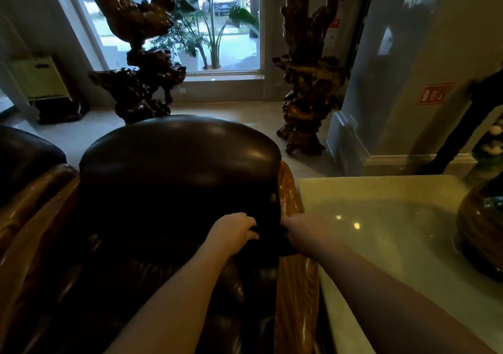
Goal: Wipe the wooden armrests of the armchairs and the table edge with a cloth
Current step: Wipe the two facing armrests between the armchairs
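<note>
Dark cloth (275, 238), barely distinguishable from the shadowed leather, bunched at the inner side of the wooden armrest (292, 285), roughly where the armrest meets the backrest. Left hand (235, 231) lying on the cloth's left end, fingers curled over it. Right hand (304, 229) at the cloth's right end over the armrest; fingers hidden in shadow, so grip impossible to make out. Both hands close together, forearms reaching in from the lower edge.

Armrest glossy, golden-brown with strong grain, belonging to a dark leather armchair (179, 168) with a rounded backrest. Another wooden armrest (35, 198) on the chair's left, and beyond it part of a second dark armchair (24, 157).

Just right of the wiped armrest, a pale glossy table (381, 217), its edge running alongside the wood; a rounded wooden vessel (481, 236) standing on its far right.

Behind, 2 tall gnarled root carvings (141, 86) on the floor flanking a window (231, 40).
</note>
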The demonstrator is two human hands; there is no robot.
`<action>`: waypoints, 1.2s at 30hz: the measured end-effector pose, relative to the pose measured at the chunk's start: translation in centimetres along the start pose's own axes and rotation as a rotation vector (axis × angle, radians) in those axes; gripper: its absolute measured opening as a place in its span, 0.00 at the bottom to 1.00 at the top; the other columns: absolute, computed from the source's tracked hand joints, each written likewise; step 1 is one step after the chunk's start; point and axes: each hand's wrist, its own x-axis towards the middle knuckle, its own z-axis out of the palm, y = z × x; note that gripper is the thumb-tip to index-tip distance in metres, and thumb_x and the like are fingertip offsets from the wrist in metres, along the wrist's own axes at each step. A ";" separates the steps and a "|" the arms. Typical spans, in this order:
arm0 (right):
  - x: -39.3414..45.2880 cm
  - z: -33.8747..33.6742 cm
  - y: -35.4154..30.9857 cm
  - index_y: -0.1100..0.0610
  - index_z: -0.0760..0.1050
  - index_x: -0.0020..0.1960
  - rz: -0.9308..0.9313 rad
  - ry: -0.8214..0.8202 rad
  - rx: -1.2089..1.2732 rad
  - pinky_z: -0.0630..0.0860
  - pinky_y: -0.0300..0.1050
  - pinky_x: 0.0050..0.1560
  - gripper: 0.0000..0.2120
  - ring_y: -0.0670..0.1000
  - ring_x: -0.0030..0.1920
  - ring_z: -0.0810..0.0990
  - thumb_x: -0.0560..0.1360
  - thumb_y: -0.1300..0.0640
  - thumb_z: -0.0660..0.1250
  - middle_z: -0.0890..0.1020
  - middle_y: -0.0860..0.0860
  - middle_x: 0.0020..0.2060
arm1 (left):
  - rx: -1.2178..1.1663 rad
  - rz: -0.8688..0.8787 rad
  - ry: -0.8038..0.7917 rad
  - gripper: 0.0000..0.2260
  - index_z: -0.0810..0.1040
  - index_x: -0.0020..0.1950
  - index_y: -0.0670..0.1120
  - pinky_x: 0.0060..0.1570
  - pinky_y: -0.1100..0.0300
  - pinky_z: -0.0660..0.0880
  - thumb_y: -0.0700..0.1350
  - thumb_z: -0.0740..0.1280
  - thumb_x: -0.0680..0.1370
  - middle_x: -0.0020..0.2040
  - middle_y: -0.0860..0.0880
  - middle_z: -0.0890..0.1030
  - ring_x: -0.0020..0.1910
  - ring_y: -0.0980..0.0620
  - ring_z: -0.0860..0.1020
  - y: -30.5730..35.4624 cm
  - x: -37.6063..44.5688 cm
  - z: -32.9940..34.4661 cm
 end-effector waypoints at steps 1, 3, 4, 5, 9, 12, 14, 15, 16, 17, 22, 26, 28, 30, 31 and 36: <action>-0.2 -0.6 -0.9 0.51 0.75 0.52 0.011 0.013 -0.008 0.69 0.45 0.35 0.07 0.52 0.41 0.79 0.75 0.56 0.63 0.78 0.50 0.42 | -0.005 0.017 0.018 0.12 0.76 0.59 0.52 0.53 0.56 0.75 0.53 0.64 0.78 0.53 0.52 0.77 0.51 0.54 0.76 -0.4 -0.8 -0.5; -0.8 -1.6 -2.9 0.51 0.76 0.51 0.042 0.039 -0.024 0.69 0.44 0.34 0.06 0.51 0.39 0.79 0.75 0.56 0.63 0.78 0.49 0.42 | -0.006 0.047 0.062 0.12 0.77 0.59 0.51 0.52 0.56 0.75 0.53 0.64 0.78 0.53 0.51 0.77 0.51 0.53 0.77 -1.1 -2.6 -1.6; -1.2 -2.1 -4.1 0.51 0.76 0.51 0.050 0.053 -0.038 0.69 0.44 0.35 0.06 0.51 0.39 0.79 0.75 0.56 0.63 0.78 0.49 0.42 | -0.006 0.059 0.083 0.12 0.77 0.59 0.51 0.52 0.56 0.75 0.53 0.64 0.78 0.53 0.51 0.78 0.51 0.53 0.77 -1.5 -3.5 -2.2; -1.7 -2.5 -5.2 0.51 0.76 0.50 0.053 0.071 -0.054 0.70 0.45 0.36 0.05 0.52 0.40 0.79 0.76 0.57 0.63 0.78 0.50 0.42 | 0.002 0.075 0.103 0.12 0.77 0.59 0.51 0.52 0.56 0.75 0.52 0.64 0.78 0.53 0.51 0.78 0.51 0.52 0.77 -1.9 -4.4 -2.7; -3.3 -4.4 -9.5 0.51 0.74 0.46 0.013 0.178 -0.157 0.66 0.45 0.36 0.02 0.51 0.37 0.78 0.74 0.57 0.64 0.75 0.48 0.36 | 0.011 0.094 0.161 0.11 0.76 0.58 0.49 0.50 0.55 0.75 0.51 0.63 0.79 0.52 0.50 0.76 0.50 0.50 0.77 -3.3 -7.6 -4.9; -4.3 -5.5 -12.5 0.51 0.74 0.47 0.014 0.207 -0.155 0.62 0.41 0.31 0.02 0.46 0.30 0.69 0.74 0.58 0.65 0.67 0.44 0.32 | 0.007 0.092 0.205 0.10 0.76 0.57 0.48 0.49 0.55 0.75 0.50 0.63 0.79 0.51 0.50 0.76 0.49 0.49 0.77 -4.2 -9.8 -6.0; -4.7 -6.1 -13.9 0.52 0.74 0.48 0.017 0.198 -0.153 0.57 0.39 0.27 0.03 0.44 0.28 0.64 0.75 0.59 0.65 0.64 0.44 0.31 | 0.011 0.087 0.235 0.10 0.76 0.57 0.48 0.49 0.56 0.74 0.50 0.63 0.79 0.51 0.50 0.76 0.49 0.49 0.77 -4.5 -11.0 -6.5; -4.7 -6.5 -14.5 0.53 0.74 0.48 0.023 0.191 -0.144 0.57 0.39 0.27 0.03 0.45 0.29 0.66 0.75 0.60 0.64 0.63 0.44 0.31 | 0.018 0.087 0.247 0.10 0.76 0.57 0.48 0.49 0.56 0.73 0.49 0.63 0.79 0.52 0.50 0.76 0.49 0.49 0.77 -4.7 -11.6 -6.7; -4.8 -6.8 -15.0 0.54 0.74 0.47 0.031 0.183 -0.128 0.60 0.40 0.28 0.03 0.48 0.31 0.70 0.74 0.60 0.64 0.64 0.45 0.32 | 0.036 0.092 0.254 0.10 0.76 0.58 0.49 0.50 0.57 0.73 0.49 0.64 0.79 0.52 0.50 0.76 0.50 0.49 0.77 -4.8 -12.1 -6.9; -4.7 -7.1 -15.4 0.54 0.73 0.45 0.035 0.173 -0.111 0.63 0.41 0.31 0.03 0.51 0.35 0.74 0.74 0.61 0.64 0.65 0.45 0.32 | 0.061 0.099 0.257 0.10 0.76 0.60 0.49 0.50 0.57 0.72 0.48 0.64 0.79 0.53 0.50 0.76 0.51 0.50 0.77 -4.9 -12.6 -7.1; -4.6 -8.1 -16.7 0.53 0.72 0.44 0.010 0.126 -0.096 0.68 0.43 0.38 0.05 0.52 0.43 0.78 0.75 0.62 0.64 0.69 0.47 0.36 | 0.045 0.049 0.272 0.11 0.76 0.60 0.48 0.49 0.55 0.74 0.49 0.64 0.79 0.53 0.49 0.77 0.50 0.48 0.77 -5.4 -14.2 -8.2; -4.3 -8.6 -17.7 0.55 0.75 0.51 -0.044 0.115 -0.104 0.70 0.42 0.41 0.05 0.52 0.46 0.78 0.76 0.62 0.64 0.75 0.49 0.42 | 0.038 -0.005 0.314 0.10 0.76 0.58 0.49 0.47 0.56 0.74 0.49 0.64 0.78 0.51 0.50 0.76 0.48 0.49 0.77 -6.0 -15.0 -8.7; -4.0 -8.8 -17.8 0.55 0.76 0.51 -0.077 0.128 -0.095 0.70 0.42 0.41 0.06 0.51 0.46 0.78 0.76 0.61 0.64 0.76 0.49 0.44 | 0.030 -0.037 0.337 0.08 0.76 0.56 0.49 0.45 0.57 0.74 0.49 0.64 0.78 0.50 0.51 0.76 0.46 0.50 0.77 -6.3 -15.4 -8.7; -3.8 -8.6 -18.0 0.55 0.76 0.52 -0.101 0.147 -0.093 0.70 0.42 0.40 0.06 0.52 0.45 0.78 0.76 0.61 0.63 0.77 0.50 0.44 | 0.039 -0.058 0.348 0.08 0.76 0.55 0.49 0.44 0.58 0.74 0.48 0.64 0.78 0.49 0.51 0.76 0.46 0.50 0.77 -6.4 -15.8 -8.7; -3.8 -8.4 -18.0 0.55 0.76 0.51 -0.109 0.154 -0.088 0.70 0.42 0.39 0.06 0.52 0.45 0.78 0.76 0.60 0.63 0.77 0.50 0.44 | 0.041 -0.066 0.348 0.07 0.76 0.55 0.49 0.44 0.58 0.73 0.48 0.64 0.78 0.49 0.51 0.76 0.46 0.50 0.77 -6.5 -16.0 -8.7; -4.0 -7.0 -18.5 0.55 0.77 0.50 -0.132 0.163 -0.032 0.76 0.45 0.39 0.04 0.51 0.41 0.77 0.77 0.56 0.64 0.75 0.48 0.40 | 0.042 -0.101 0.327 0.08 0.77 0.55 0.48 0.43 0.58 0.72 0.49 0.64 0.79 0.49 0.50 0.76 0.45 0.49 0.77 -6.9 -16.7 -8.2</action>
